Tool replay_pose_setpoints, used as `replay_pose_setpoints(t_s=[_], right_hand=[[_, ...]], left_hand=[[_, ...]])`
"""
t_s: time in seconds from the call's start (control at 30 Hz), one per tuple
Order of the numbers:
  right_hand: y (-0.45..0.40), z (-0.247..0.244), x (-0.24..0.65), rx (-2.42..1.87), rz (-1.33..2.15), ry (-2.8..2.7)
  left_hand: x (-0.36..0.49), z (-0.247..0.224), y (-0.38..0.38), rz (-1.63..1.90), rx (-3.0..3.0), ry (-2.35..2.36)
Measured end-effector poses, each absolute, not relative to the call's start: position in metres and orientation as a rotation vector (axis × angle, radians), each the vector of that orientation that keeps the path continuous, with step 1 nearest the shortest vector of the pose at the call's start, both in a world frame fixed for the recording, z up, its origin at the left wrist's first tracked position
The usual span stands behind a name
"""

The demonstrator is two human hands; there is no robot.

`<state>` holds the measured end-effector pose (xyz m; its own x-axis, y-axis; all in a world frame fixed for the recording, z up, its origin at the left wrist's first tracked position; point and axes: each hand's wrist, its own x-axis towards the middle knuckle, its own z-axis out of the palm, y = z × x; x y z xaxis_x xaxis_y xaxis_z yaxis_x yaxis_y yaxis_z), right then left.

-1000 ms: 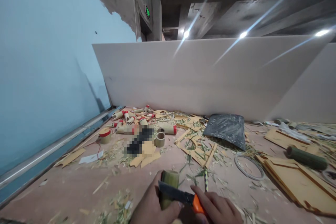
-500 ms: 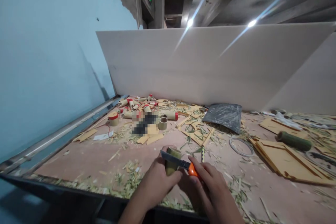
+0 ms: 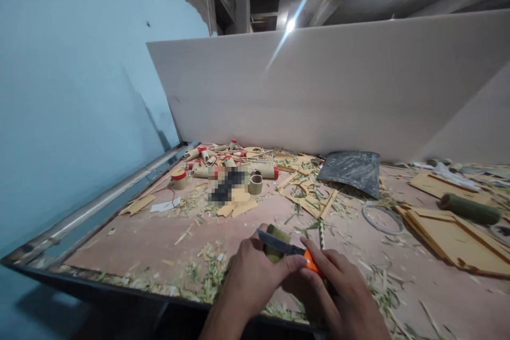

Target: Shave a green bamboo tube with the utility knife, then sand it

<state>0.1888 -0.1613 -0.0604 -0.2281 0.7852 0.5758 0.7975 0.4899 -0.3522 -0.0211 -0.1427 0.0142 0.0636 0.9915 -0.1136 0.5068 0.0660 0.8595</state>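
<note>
My left hand (image 3: 257,268) is closed around a short piece of green bamboo (image 3: 282,235), held above the near edge of the table. In my right hand (image 3: 338,281) is a knife (image 3: 311,261) with an orange handle, gripped between thumb and fingers. Its dark blade lies across the bamboo's side, pointing left. My left thumb reaches toward the knife where blade and handle meet; whether it presses on it I cannot tell. Pale green shavings (image 3: 211,268) lie on the table to the left of my hands.
Bamboo tubes with red ends (image 3: 266,171) and a short bamboo ring (image 3: 255,185) lie farther back. A dark grey plastic bag (image 3: 350,174), a wire ring (image 3: 383,219), yellow boards (image 3: 458,239) and a green bamboo length (image 3: 470,209) are to the right. A white panel (image 3: 311,95) stands behind.
The view has turned slightly, so the table things sit a little differently in it. Both hands keep the bamboo and the knife, with the blade still across the bamboo.
</note>
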Motion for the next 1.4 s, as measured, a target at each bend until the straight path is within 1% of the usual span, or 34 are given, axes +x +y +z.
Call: replay_pose_setpoints(t_s=[0.23, 0.4, 0.47, 0.6, 0.77, 0.87, 1.03, 1.13, 1.2, 1.4], right_hand=[[-0.167, -0.064, 0.186, -1.383, -0.083, -1.987], [-0.163, -0.061, 0.177, -1.685, -0.147, -1.761], [-0.162, -0.06, 0.175, -1.732, -0.173, -1.708], [-0.166, -0.061, 0.175, -1.67, -0.193, -1.699], [-0.172, -0.062, 0.176, -1.626, -0.128, -1.687], [-0.171, -0.058, 0.179, -1.506, -0.086, -1.793], [-0.171, -0.053, 0.183, -1.368, -0.032, -1.924], [-0.173, -0.053, 0.182, -1.335, -0.022, -1.983], [-0.174, -0.054, 0.182, -1.306, -0.01, -2.034], [-0.174, -0.055, 0.183, -1.293, -0.011, -2.081]], left_hand=[[-0.015, 0.013, -0.14, 0.686, 1.562, 1.682], [-0.009, 0.013, -0.144, 0.678, 1.589, 1.806], [-0.009, 0.012, -0.145, 0.669, 1.586, 1.818], [-0.013, 0.008, -0.144, 0.663, 1.566, 1.773], [-0.021, 0.004, -0.143, 0.702, 1.596, 1.679], [-0.029, 0.005, -0.144, 0.704, 1.567, 1.627], [-0.04, 0.012, -0.143, 0.74, 1.521, 1.372], [-0.038, 0.016, -0.142, 0.674, 1.432, 1.249], [-0.033, 0.017, -0.142, 0.629, 1.399, 1.261], [-0.027, 0.019, -0.14, 0.674, 1.534, 1.393]])
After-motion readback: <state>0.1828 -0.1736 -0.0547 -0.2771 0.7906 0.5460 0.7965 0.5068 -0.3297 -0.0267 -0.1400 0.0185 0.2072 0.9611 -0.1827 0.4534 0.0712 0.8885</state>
